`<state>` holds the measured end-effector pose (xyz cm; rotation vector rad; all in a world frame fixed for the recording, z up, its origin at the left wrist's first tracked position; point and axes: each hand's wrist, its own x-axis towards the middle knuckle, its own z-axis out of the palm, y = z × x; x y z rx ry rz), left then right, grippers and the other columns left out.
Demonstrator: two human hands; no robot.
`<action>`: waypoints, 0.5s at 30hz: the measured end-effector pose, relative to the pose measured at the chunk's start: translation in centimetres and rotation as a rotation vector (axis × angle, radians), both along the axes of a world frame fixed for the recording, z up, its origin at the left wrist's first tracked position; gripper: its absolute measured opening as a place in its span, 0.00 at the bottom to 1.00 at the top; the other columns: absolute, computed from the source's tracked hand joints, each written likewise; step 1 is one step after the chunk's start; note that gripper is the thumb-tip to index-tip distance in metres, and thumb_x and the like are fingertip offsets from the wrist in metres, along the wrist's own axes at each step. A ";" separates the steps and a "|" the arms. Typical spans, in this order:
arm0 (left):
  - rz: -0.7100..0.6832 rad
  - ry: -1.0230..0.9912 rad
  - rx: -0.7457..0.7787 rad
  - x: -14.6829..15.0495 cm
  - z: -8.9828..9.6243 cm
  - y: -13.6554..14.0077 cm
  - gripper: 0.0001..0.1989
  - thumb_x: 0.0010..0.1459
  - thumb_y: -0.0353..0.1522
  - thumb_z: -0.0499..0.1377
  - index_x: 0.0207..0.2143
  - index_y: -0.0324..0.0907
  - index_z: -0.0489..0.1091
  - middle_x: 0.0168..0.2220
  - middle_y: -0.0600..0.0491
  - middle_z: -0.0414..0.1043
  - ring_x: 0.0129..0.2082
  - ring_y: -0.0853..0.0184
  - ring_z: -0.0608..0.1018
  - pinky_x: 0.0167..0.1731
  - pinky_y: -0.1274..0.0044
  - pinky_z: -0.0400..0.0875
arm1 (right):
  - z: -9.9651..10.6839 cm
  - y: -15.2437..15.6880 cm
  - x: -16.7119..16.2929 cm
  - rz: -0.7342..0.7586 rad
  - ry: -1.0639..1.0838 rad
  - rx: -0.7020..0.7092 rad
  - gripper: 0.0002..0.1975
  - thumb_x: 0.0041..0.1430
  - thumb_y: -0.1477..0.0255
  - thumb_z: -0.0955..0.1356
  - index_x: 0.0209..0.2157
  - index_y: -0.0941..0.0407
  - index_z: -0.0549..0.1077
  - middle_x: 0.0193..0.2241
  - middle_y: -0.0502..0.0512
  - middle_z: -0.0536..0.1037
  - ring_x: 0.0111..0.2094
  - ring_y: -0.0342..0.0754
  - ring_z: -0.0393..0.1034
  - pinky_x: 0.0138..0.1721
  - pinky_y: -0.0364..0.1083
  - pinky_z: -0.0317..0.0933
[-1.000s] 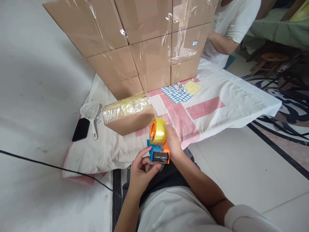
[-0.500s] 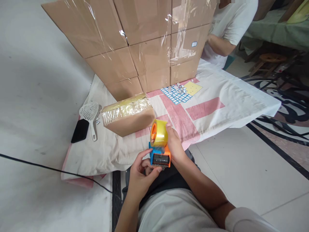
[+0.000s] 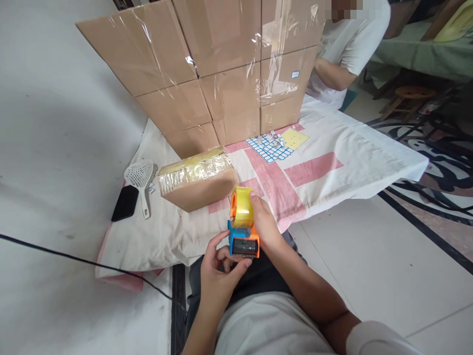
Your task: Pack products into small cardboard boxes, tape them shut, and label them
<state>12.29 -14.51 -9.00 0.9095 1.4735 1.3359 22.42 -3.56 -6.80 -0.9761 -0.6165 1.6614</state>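
The right hand (image 3: 264, 222) grips the dispenser (image 3: 244, 246), its fingers mostly hidden, while whether the curled left hand (image 3: 219, 271) pinches anything cannot be told.

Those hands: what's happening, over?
Right hand holding blue-and-orange plastic tape dispenser. Left hand at its black roller end. Small brown cardboard box beyond.

one tape dispenser (image 3: 244, 224); one scoop (image 3: 141, 183)

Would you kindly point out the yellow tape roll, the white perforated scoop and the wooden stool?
Yellow tape roll (image 3: 245, 207): head view, outer curved face.
White perforated scoop (image 3: 141, 176): head view, holed bowl.
Wooden stool (image 3: 414, 92): head view, round seat.
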 end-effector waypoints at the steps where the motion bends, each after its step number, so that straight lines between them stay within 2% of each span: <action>1: 0.000 -0.002 0.000 0.0 0.0 0.0 0.35 0.46 0.37 0.74 0.56 0.44 0.67 0.28 0.55 0.79 0.20 0.75 0.69 0.24 0.83 0.58 | 0.0 0.0 0.0 -0.006 -0.008 0.002 0.22 0.62 0.48 0.67 0.37 0.54 0.74 0.25 0.53 0.80 0.24 0.50 0.76 0.28 0.48 0.71; 3: -0.005 -0.011 -0.003 0.0 0.1 0.1 0.34 0.47 0.37 0.74 0.55 0.44 0.67 0.29 0.54 0.80 0.22 0.74 0.73 0.26 0.83 0.61 | 0.0 0.1 0.0 -0.007 -0.020 0.002 0.22 0.63 0.48 0.67 0.38 0.54 0.74 0.25 0.51 0.79 0.24 0.49 0.75 0.27 0.47 0.70; 8: -0.014 0.072 -0.050 0.1 0.4 0.1 0.38 0.47 0.37 0.73 0.59 0.43 0.63 0.25 0.57 0.78 0.18 0.77 0.62 0.24 0.84 0.56 | 0.0 0.2 0.1 0.024 -0.063 0.004 0.22 0.62 0.47 0.68 0.38 0.53 0.73 0.25 0.52 0.80 0.24 0.49 0.75 0.27 0.47 0.70; 15: 0.030 0.158 -0.059 0.3 1.2 -0.1 0.40 0.47 0.38 0.73 0.60 0.42 0.61 0.24 0.56 0.78 0.19 0.75 0.60 0.25 0.83 0.56 | 0.0 0.3 -0.2 0.030 -0.060 0.010 0.23 0.60 0.46 0.69 0.36 0.53 0.73 0.21 0.50 0.77 0.23 0.50 0.75 0.26 0.47 0.68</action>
